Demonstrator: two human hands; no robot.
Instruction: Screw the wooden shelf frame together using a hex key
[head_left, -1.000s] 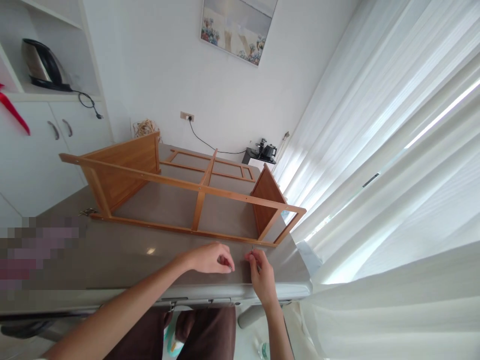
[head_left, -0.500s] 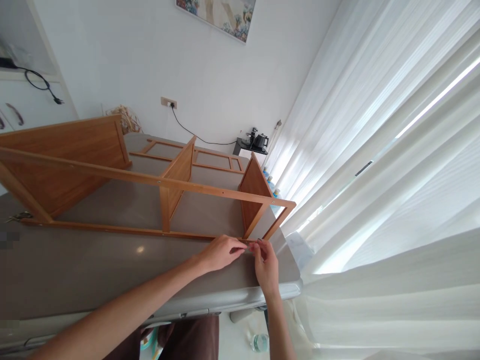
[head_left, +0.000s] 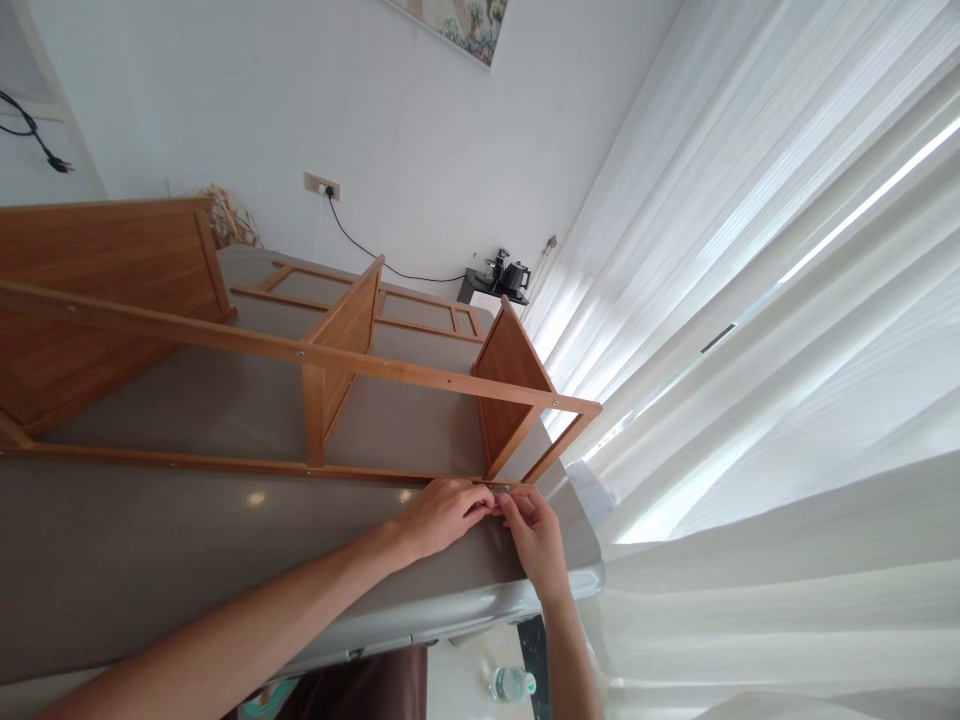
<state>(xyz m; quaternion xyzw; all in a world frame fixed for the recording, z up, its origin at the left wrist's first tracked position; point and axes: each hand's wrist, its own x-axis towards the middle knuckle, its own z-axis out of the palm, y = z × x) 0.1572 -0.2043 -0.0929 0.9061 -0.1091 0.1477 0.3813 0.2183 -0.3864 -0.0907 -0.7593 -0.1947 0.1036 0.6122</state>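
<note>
A wooden shelf frame [head_left: 420, 372] lies on its side on the grey table [head_left: 225, 560], with upright panels between its two long rails. At the right end of its near lower rail [head_left: 390, 475], both hands meet with bent, pinched fingers. My left hand [head_left: 444, 517] is closed at the rail, its fingertips around something too small to make out. My right hand [head_left: 536, 538] pinches beside it, thumb against forefinger. A small greyish, metal-looking piece [head_left: 500, 489] shows between the fingertips; its kind is unclear. Which hand carries it is partly hidden.
Behind the frame lies a separate ladder-like wooden side piece [head_left: 420, 312] on the table. A black kettle [head_left: 516, 277] stands on a small stand in the far corner. White curtains [head_left: 750, 300] hang along the right. A clear bottle [head_left: 510, 684] is on the floor below.
The view has shifted slightly right and down. My hands stay at the same rail end but have drawn closer together, and the small greyish piece shows more plainly between the fingertips.
</note>
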